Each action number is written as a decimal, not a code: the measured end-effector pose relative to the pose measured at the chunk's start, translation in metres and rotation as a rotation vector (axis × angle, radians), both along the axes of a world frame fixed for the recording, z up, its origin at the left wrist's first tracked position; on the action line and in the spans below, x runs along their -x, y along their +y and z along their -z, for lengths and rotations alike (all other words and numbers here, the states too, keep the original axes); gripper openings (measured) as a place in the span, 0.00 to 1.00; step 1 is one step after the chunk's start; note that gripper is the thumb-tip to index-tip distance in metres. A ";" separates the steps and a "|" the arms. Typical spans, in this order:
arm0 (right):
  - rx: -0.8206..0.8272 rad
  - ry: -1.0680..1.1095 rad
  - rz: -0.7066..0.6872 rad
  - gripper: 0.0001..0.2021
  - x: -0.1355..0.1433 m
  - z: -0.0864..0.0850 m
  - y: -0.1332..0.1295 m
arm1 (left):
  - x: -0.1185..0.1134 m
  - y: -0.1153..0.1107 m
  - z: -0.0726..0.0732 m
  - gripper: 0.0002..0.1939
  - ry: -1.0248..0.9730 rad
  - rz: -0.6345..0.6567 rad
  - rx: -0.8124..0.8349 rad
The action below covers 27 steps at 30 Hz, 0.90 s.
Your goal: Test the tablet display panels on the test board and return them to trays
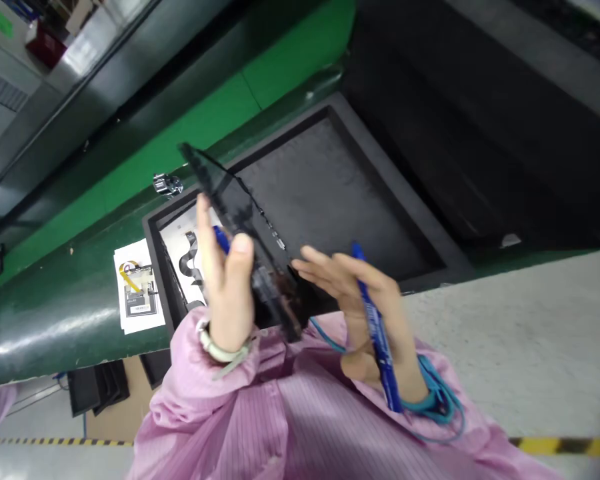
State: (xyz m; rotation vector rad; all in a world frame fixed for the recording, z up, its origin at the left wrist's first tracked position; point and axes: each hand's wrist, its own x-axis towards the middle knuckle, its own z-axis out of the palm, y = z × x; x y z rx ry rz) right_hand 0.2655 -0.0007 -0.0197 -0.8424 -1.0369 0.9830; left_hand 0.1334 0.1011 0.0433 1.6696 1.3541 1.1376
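Note:
A thin dark flat panel (pixel 250 247), blurred by motion, is tilted on edge over the black tray (pixel 420 233). My left hand (pixel 227 287) holds it from the left side, the thumb and fingers against it. A bit of a blue object (pixel 221 239) shows between that thumb and fingers. My right hand (pixel 375 313) is to the right of the panel, apart from it, with fingers stretched out. A blue marker pen (pixel 379 333) lies across the right hand, tucked between its fingers and reaching down to the wrist.
Printed sheets (pixel 139 287) lie on the green table (pixel 55 327) left of the tray. A white sheet with a black curved shape (pixel 187 257) is in the tray's left part. A shiny metal object (pixel 167 185) sits beyond the tray's edge. Black trays (pixel 97 387) stand below the table.

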 end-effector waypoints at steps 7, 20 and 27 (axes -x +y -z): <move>0.441 -0.352 0.629 0.39 -0.032 0.013 0.004 | -0.048 -0.005 0.030 0.27 0.035 0.343 0.166; 0.819 -0.973 0.551 0.52 -0.048 -0.001 0.011 | 0.029 -0.042 0.022 0.10 0.010 0.221 0.126; 0.643 -0.664 0.741 0.35 -0.051 0.005 0.014 | 0.026 -0.019 0.054 0.11 0.303 0.110 -0.005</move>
